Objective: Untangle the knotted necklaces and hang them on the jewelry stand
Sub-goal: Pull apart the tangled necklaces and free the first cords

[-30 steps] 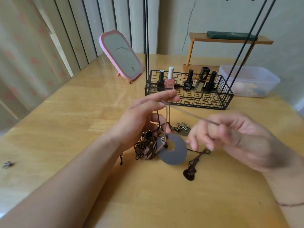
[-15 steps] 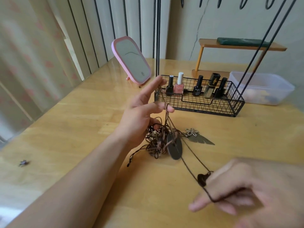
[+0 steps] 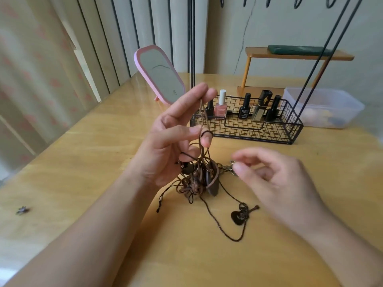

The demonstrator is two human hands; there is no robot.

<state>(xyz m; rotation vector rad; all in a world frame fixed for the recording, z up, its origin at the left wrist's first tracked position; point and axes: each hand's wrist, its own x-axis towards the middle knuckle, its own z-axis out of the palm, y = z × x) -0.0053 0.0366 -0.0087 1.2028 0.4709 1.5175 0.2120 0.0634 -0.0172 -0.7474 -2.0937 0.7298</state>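
Both hands hover mid-frame: my left hand (image 3: 170, 139) pinches brown cords, lifting the knotted necklaces (image 3: 196, 181) just off the tabletop (image 3: 83, 162); my right hand (image 3: 275, 183) is loosely curled, holding nothing, beside the guitar pendant (image 3: 241, 215).

Left grip (image 3: 176, 137) raised, fingers pinched; right grip (image 3: 275, 181) blurred, seemingly relaxed.

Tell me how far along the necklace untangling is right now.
Done: nothing hung yet; the stand's hooks at the top edge look bare. One cord with a guitar pendant trails loose on the table, though its far end runs back toward the knot. In hand: the left hand pinches cords and lifts the tangle; the right hand is blurred beside it, grip unclear. Left: untangling the rest, then hanging all.
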